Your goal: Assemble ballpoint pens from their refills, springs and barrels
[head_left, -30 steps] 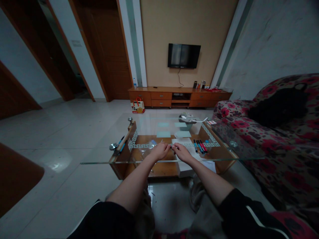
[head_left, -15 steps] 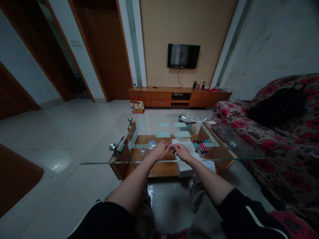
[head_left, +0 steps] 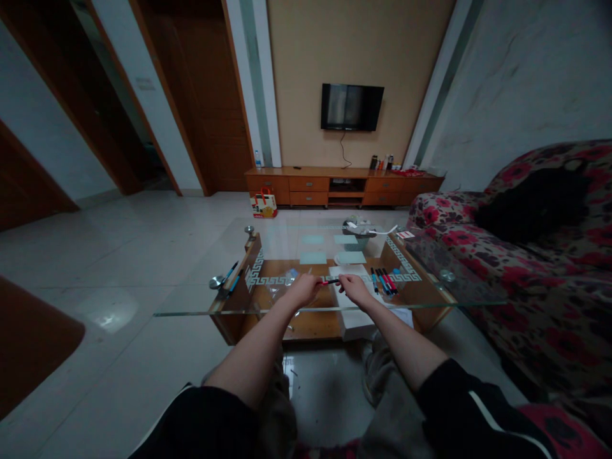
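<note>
Above the front part of the glass table, a slim red and black pen (head_left: pixel 329 282) spans level between my two hands. My left hand (head_left: pixel 306 290) is closed on its reddish end. The fingertips of my right hand (head_left: pixel 352 289) pinch the dark end. To the right of that hand, several blue, black and red pens (head_left: pixel 385 281) lie side by side on the glass. Two more pens, a blue one (head_left: pixel 235 282) among them, are at the table's left side.
The glass tabletop (head_left: pixel 191 306) rests on a wooden base with metal studs. A white box (head_left: pixel 356 326) sits on the shelf beneath. Clear plastic wrapping (head_left: pixel 280 287) shows left of my hands. At the far right stand a basket (head_left: pixel 358 241) and a card (head_left: pixel 405 235). A flowered sofa (head_left: pixel 526 274) flanks the right.
My hands have drawn slightly apart, the right one shifting to the right. More of the red and black pen now shows between them.
</note>
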